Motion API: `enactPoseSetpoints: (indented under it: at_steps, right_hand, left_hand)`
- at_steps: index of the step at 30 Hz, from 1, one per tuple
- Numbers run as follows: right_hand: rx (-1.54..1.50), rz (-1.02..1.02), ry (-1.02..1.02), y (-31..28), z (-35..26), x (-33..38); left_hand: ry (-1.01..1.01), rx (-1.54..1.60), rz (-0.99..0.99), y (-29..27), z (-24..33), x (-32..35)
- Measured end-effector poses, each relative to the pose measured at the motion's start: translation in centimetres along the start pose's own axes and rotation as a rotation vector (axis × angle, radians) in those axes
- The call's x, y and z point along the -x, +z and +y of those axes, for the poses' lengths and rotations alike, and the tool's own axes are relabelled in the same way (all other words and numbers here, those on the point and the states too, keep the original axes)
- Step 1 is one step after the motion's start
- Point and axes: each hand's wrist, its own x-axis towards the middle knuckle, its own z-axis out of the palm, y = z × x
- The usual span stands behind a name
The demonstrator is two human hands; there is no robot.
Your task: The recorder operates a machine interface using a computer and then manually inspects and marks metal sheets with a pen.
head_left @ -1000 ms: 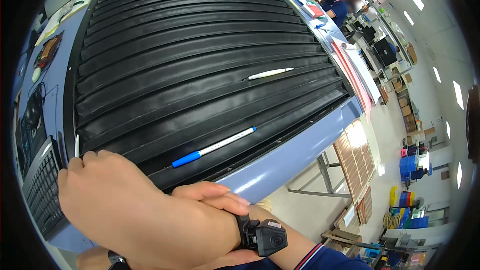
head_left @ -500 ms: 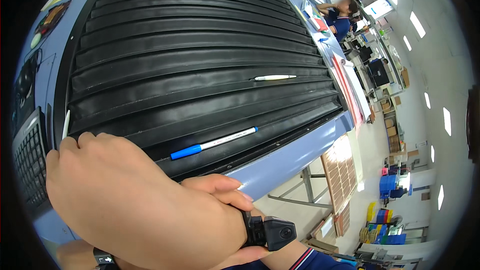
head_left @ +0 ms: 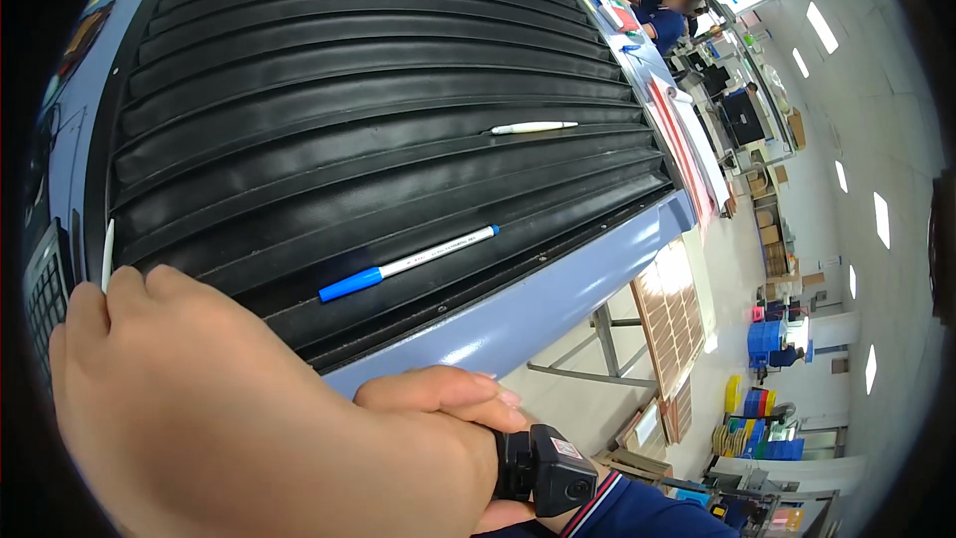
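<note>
My right hand reaches leftward across the lower left. Its knuckles are bent and its fingertips are hidden underneath. A thin white pen-like stick shows just beyond those knuckles; I cannot tell whether the fingers hold it. On my right wrist sits a small black camera on a black strap. My left hand is closed around that wrist, fingers above and thumb below at the strap. Past the hands, a marker with a blue cap and a white pen lie on a black ribbed cover.
A blue-grey machine frame borders the cover. A keyboard is at the left edge, and stacked papers lie along the right side. A wooden-edged panel stands below. Farther off are a seated person and blue bins.
The view has shifted, so the cover, marker and pen appear farther left and higher. The wrist camera has turned slightly, showing a label on its top. My left hand still clasps the wrist.
</note>
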Motion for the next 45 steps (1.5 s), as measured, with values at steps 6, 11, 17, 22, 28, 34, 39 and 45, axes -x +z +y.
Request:
enactPoseSetpoints:
  at_steps: [6, 11, 17, 22, 28, 34, 39, 45]
  right_hand:
    - [0.018, 0.012, 0.035, -0.6, -0.1, 1.1]
    - [0.007, 0.022, 0.048, -0.3, 0.0, 1.3]
    - [0.027, 0.007, 0.056, -0.9, -0.2, 1.5]
    - [0.011, -0.01, 0.053, -0.8, 0.3, 1.9]
    - [0.034, -0.052, 0.063, -1.3, 0.2, 2.4]
    - [0.037, -0.089, 0.053, -1.1, 0.2, 2.2]
    - [0.028, -0.114, 0.049, -1.0, 0.4, 1.4]
    - [0.023, -0.13, 0.041, -1.4, 0.7, 0.9]
  left_hand:
    - [-0.088, -0.059, -0.051, -0.3, 1.0, -0.2]
    - [-0.12, -0.091, -0.066, -0.7, 1.4, -0.3]
    - [-0.171, -0.134, -0.08, -0.4, 2.3, -1.2]
    - [-0.283, -0.21, -0.068, 0.2, 3.1, -1.2]
    - [-0.362, -0.265, -0.033, 0.4, 4.5, -1.1]
    - [-0.396, -0.306, 0.007, -0.6, 4.9, -0.5]
    - [-0.432, -0.331, 0.027, -0.8, 4.9, -1.1]
    - [-0.466, -0.35, 0.006, -0.8, 4.8, -1.1]
